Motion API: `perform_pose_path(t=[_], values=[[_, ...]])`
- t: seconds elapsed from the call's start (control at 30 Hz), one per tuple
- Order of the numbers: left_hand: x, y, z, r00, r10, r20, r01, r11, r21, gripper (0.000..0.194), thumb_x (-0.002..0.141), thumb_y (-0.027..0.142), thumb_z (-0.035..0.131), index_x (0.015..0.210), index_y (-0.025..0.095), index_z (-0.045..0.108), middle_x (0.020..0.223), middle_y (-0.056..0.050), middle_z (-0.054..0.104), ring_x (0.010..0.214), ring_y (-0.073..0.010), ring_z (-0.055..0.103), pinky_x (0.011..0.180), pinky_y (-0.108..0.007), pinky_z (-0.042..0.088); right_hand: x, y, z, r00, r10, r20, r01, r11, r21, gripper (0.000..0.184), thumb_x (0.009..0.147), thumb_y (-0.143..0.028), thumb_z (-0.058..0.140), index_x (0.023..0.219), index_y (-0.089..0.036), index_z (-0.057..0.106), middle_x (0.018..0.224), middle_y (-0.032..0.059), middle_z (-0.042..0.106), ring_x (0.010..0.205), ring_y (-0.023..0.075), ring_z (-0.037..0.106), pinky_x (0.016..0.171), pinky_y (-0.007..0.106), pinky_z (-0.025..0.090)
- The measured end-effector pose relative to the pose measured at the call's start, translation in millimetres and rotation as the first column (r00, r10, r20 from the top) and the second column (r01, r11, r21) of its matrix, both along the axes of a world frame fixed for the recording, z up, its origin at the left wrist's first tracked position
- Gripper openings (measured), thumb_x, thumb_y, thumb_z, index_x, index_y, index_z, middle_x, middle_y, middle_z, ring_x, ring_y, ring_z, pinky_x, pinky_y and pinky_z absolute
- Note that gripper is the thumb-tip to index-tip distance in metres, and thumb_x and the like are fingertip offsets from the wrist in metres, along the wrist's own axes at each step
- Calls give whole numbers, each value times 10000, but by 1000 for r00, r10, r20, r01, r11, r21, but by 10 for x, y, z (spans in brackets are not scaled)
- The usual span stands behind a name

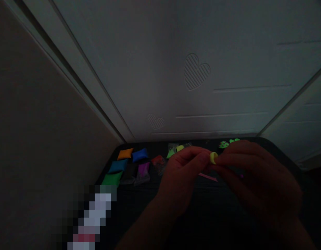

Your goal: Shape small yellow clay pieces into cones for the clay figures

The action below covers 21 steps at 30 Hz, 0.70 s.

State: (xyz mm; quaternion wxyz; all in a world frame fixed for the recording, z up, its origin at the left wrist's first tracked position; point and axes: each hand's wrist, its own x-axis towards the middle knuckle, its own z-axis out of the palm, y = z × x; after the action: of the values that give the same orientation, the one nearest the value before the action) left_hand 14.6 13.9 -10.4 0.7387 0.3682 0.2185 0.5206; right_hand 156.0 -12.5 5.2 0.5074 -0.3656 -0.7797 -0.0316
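A small pale-yellow piece of modelling clay (213, 158), bent into a ring-like curl, is held up over the dark table between my two hands. My left hand (182, 170) is closed, with thumb and forefinger pinched at the curl's left side. From the right, the fingertips of my right hand (261, 177) are pressed together on its other side. A flat pink strip (208, 177) lies on the table below and behind the hands. Further back, green shaped pieces (224, 144), one speckled with dots, are partly hidden behind my right hand.
Several clay packets lie at the table's left, among them an orange packet (125, 153), a blue packet (140, 155), a green packet (112, 178) and a purple packet (143, 170). A red packet (158, 160) sits nearer my left hand. A white panel (150, 69) with hearts rises behind.
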Motion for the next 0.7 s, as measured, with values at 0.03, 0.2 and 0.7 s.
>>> perform_pose_path(t=[0.03,0.2,0.7], values=[[-6,2,-10,1000,11,-5,-11,1000,27,88,718,303,735,740,219,724,694,41,640,655,-41,554,644,-136,447,-6,-6,1,1000,9,-26,-10,1000,-12,200,782,-90,650,933,-212,601,865,-26,604,807,82,564,702,188,474],[-66,-24,-7,994,87,-71,-71,977,201,154,784,312,675,926,282,725,833,34,678,784,-52,595,725,-129,457,-13,-30,4,919,89,-383,-197,947,-253,102,793,-174,665,869,-236,637,808,-32,620,759,95,587,650,196,486],[-64,-21,41,1000,-13,-29,15,998,58,92,665,290,773,699,222,720,692,34,653,684,-79,572,660,-196,466,-71,56,-79,681,128,-721,-530,766,-365,144,829,-225,619,923,-318,676,796,-36,681,681,106,643,567,203,530]])
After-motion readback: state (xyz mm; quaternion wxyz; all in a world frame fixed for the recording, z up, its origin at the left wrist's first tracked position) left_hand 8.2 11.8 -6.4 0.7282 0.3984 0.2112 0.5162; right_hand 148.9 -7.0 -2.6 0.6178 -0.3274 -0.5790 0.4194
